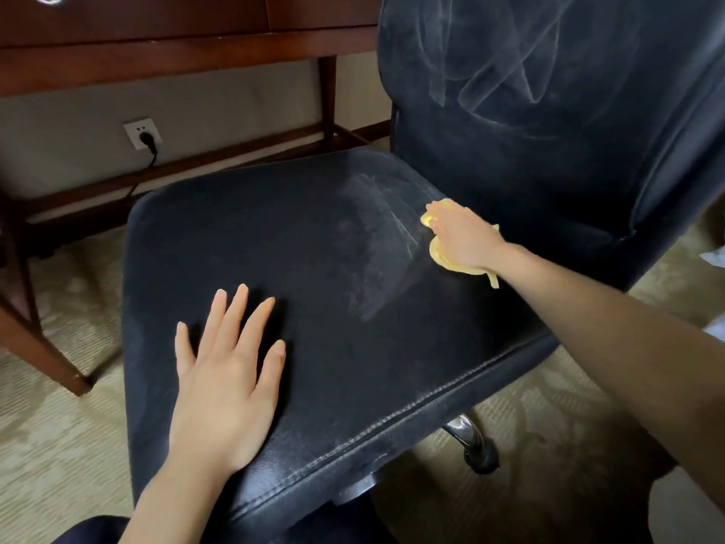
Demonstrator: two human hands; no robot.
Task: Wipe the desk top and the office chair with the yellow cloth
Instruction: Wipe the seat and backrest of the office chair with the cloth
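The right grip (463,237) is clenched over the yellow cloth (441,256). Its fingers curl into the wad and press it onto the back of the chair seat (314,237), just beside the backrest (549,143). The left grip (223,382) is released, lying flat with spread fingers on the front of the seat and holding nothing.

The chair stands on a castor (480,453), so a hard push toward the backrest would likely roll or swivel it if that flat palm lifts. Because the cloth is wadded, it touches only a narrow patch. Pale smears (376,237) on the seat and backrest suggest it may be spreading the dust instead of lifting it. A loose tail of cloth by the wrist could drag dirt back over the wiped seat. The counter (157,60) shows only its underside and legs, so its top cannot be judged.
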